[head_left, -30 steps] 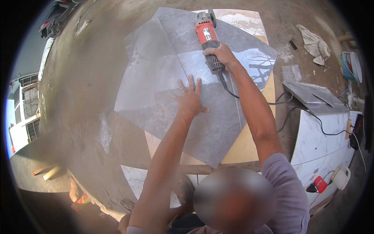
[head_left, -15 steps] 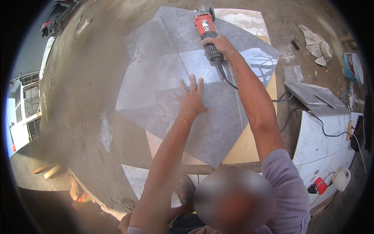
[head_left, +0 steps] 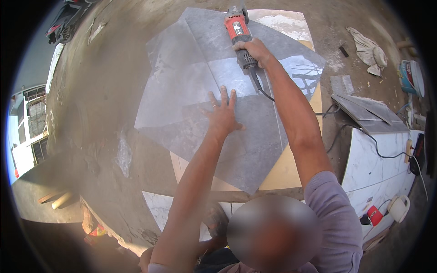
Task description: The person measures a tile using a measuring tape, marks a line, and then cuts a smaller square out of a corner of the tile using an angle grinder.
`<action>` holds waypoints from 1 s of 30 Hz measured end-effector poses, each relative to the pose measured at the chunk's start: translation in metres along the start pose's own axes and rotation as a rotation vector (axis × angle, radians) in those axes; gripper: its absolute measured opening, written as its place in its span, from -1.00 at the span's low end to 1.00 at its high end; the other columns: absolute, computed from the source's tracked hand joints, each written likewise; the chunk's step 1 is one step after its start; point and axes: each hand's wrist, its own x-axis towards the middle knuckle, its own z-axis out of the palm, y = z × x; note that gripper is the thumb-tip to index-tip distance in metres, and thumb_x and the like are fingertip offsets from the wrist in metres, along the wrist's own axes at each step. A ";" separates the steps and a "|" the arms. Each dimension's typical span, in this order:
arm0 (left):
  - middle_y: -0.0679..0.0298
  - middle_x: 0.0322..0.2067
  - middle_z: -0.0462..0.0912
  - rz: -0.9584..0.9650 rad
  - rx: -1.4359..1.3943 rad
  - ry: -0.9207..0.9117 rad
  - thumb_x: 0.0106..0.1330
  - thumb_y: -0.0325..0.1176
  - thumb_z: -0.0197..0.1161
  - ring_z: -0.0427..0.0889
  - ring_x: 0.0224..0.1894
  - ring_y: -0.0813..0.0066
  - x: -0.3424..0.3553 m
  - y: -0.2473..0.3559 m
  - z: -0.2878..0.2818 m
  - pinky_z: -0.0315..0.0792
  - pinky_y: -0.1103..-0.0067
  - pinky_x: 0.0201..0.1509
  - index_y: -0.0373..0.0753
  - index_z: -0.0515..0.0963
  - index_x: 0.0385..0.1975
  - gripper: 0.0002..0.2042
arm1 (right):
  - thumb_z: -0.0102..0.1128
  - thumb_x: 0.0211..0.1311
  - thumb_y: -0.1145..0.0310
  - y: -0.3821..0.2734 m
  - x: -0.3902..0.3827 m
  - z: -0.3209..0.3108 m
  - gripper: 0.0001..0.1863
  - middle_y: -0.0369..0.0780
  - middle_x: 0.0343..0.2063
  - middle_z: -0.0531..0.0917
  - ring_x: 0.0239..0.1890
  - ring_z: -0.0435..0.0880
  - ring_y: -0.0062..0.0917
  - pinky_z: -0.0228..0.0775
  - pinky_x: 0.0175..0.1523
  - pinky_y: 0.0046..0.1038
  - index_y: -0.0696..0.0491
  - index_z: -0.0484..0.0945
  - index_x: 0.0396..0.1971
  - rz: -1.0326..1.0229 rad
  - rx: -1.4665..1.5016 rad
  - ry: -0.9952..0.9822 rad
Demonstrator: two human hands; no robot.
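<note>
My right hand (head_left: 256, 51) is closed round the dark rear body of a red and black angle grinder (head_left: 236, 28). The grinder's disc end points away from me, over the far part of a large grey tile (head_left: 246, 150). Its black cord trails from the rear under my right forearm. Flat on the tile's surface lies my left hand (head_left: 223, 116), fingers spread, holding nothing. Pale straight lines run along the grey surface, one left of the grinder and one under my right arm. The disc's contact with the tile cannot be made out.
Yellowish board (head_left: 287, 170) shows beneath the grey tile. To the right are stacked grey tile pieces (head_left: 368, 111), white marbled slabs (head_left: 371, 164), a cord and a blue bucket (head_left: 412, 77). A crumpled cloth (head_left: 368, 50) and clear plastic (head_left: 123, 154) lie on the ground. A motorcycle (head_left: 68, 20) stands far left.
The grinder and my right hand have shifted very slightly to the left. My left hand stays spread on the tile.
</note>
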 end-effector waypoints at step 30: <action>0.19 0.59 -0.42 -0.018 0.027 -0.010 -0.16 0.14 0.65 -0.35 0.57 -0.28 -0.002 0.001 -0.002 0.05 -0.44 0.33 0.12 -0.19 0.58 0.32 | 0.48 -0.04 0.27 0.020 -0.019 -0.005 -0.70 -0.24 -0.56 0.66 -0.69 0.54 -0.59 0.39 -0.58 -0.45 0.18 0.65 -0.40 -0.063 -0.095 0.022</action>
